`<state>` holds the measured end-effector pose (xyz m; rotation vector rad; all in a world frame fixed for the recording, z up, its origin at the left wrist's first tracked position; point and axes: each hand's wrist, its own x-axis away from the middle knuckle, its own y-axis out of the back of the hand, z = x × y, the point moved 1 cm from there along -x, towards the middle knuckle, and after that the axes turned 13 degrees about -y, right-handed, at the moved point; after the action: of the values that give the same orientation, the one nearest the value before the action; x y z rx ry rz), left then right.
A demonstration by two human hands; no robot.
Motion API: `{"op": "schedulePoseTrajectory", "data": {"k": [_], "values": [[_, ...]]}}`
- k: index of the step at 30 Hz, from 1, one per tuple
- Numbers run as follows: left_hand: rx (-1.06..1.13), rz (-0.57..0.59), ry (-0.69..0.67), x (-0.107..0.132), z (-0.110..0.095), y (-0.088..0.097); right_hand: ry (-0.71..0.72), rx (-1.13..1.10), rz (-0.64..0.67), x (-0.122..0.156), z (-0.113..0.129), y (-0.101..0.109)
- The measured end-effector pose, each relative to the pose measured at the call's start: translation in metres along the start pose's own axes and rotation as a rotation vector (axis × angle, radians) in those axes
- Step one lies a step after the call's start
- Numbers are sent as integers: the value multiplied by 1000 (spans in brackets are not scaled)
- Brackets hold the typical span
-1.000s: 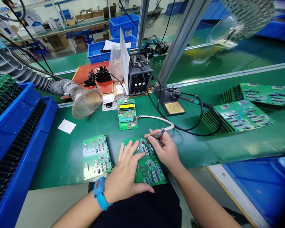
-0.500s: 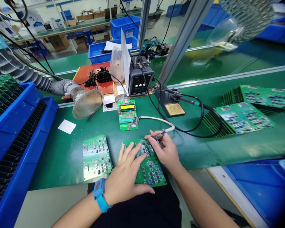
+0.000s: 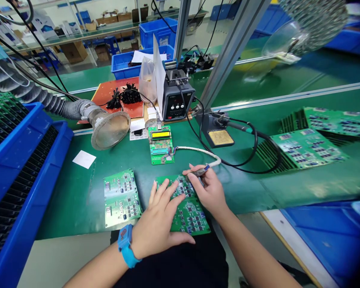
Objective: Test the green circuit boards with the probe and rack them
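Observation:
My left hand (image 3: 162, 216) lies spread over a green circuit board (image 3: 195, 214) at the table's front edge, its fingers flat on the upper left part. In my right hand (image 3: 208, 190) is a wired probe (image 3: 199, 172), pinched between thumb and fingers. Its tip meets the upper part of the board, though the contact point is partly hidden by my fingers. A white sleeved cable (image 3: 198, 149) runs from the probe to a small tester board (image 3: 161, 158) with a lit yellow display. To the left, a second circuit board (image 3: 122, 198) rests flat on the table.
Blue bins (image 3: 52, 160) packed with boards line the left side. A fume extraction hood (image 3: 111, 130) hangs near a white paper slip (image 3: 84, 159). Behind stands a soldering station (image 3: 178, 100), with its iron stand (image 3: 219, 136) beside it. Stacked boards (image 3: 307, 148) lean at right.
Both hands and the probe keep their places on the board. Only a very slight shift of the camera view shows.

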<state>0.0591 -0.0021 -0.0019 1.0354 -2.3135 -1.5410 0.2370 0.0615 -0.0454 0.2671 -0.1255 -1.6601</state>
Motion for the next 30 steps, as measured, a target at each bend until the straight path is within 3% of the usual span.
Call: {"op": "schedulePoseTrajectory", "data": {"k": [10, 16, 22, 30], "values": [[-16, 15, 9, -3, -1, 6, -101, -53, 35, 1, 11, 6], [-12, 32, 22, -3, -4, 9, -165, -41, 11, 30, 28, 27], [-14, 28, 26, -3, -4, 8, -199, 98, 52, 56, 18, 34], [-9, 29, 26, -3, -3, 8, -149, 165, 62, 60, 13, 32]]}}
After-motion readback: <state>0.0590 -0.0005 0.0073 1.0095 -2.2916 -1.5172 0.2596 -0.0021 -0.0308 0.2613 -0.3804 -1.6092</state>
